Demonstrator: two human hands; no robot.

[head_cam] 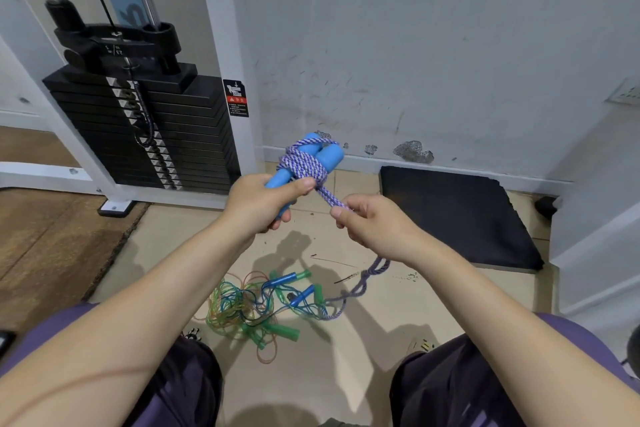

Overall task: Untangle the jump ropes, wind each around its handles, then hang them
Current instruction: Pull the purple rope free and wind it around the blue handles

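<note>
My left hand (265, 199) grips two blue foam handles (329, 158) held side by side, pointing up and away. A purple-and-white braided rope (304, 165) is wound several times around them. My right hand (372, 222) pinches the free length of that rope just right of the handles. The rest of the rope hangs below my right wrist (375, 269) and trails down to the floor. On the tiles between my knees lies a tangled pile of thin jump ropes (258, 305), green, blue and orange, with green and blue handles.
A weight-stack machine (138, 128) with a white frame stands at the left. A scuffed white wall (415, 45) is straight ahead. A black mat (457, 215) lies on the floor at the right. Wood flooring (45, 239) borders the tiles at the left.
</note>
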